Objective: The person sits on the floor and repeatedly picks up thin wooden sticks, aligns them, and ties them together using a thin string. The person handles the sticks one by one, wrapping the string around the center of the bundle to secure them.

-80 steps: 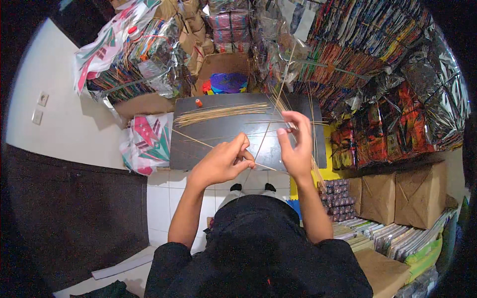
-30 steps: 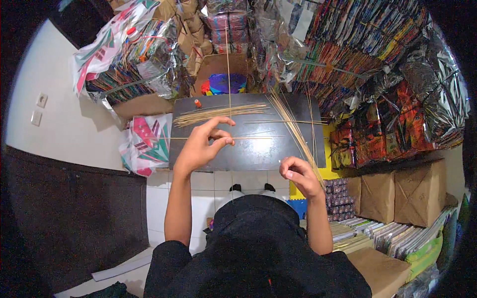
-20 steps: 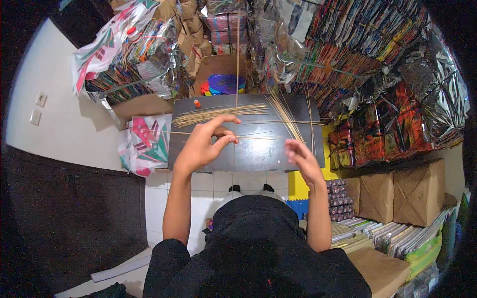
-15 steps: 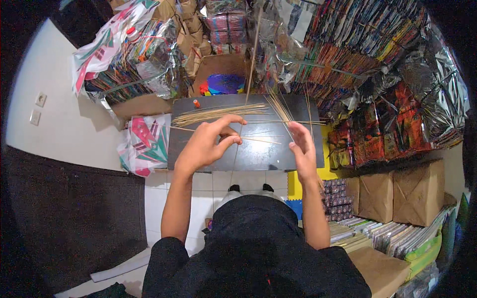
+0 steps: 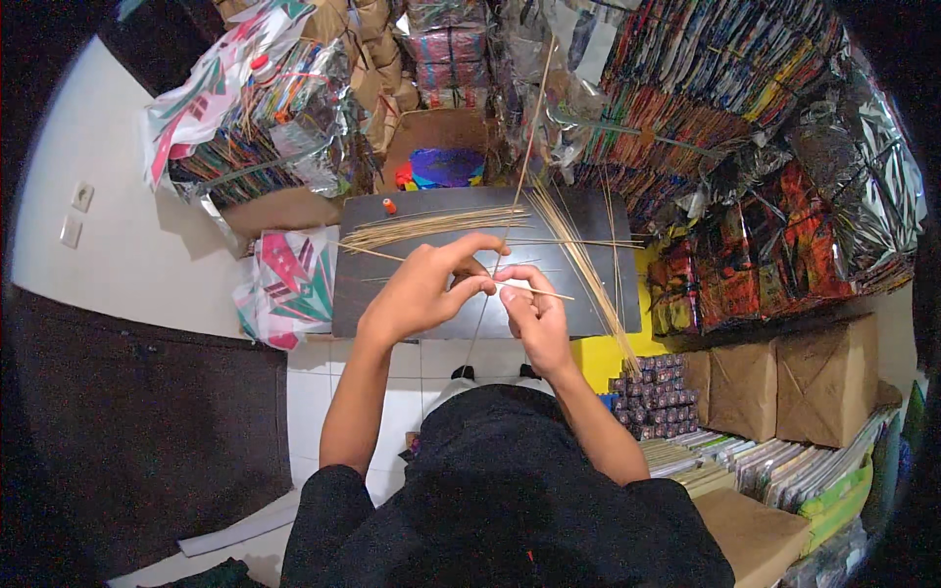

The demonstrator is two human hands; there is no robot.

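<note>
Fingers of the left hand (image 5: 421, 291) are pinching the cross stick (image 5: 372, 253) right beside the place where it is meeting the long stick (image 5: 530, 137); which stick is lying on top is too small to tell. The meeting point is sitting between the two hands, over the desk (image 5: 353, 299). The long stick is pointing away from the body, its far end leaning right and its near end reaching past the desk's near edge. The cross stick is running left to right, sloping slightly nearer toward its right end.

The left index is stretching out and seemingly resting against the long stick, farther off than the thumb. The right hand (image 5: 541, 318) is standing just right of the meeting point, thumb and index curling toward it; whether they are closing on anything, I cannot tell. The left wrist is bending right, while the right forearm (image 5: 606, 426) is slanting inward. Beyond the hands, a bundle (image 5: 431, 227) and a spool (image 5: 389, 206) are lying on the desk.
</note>
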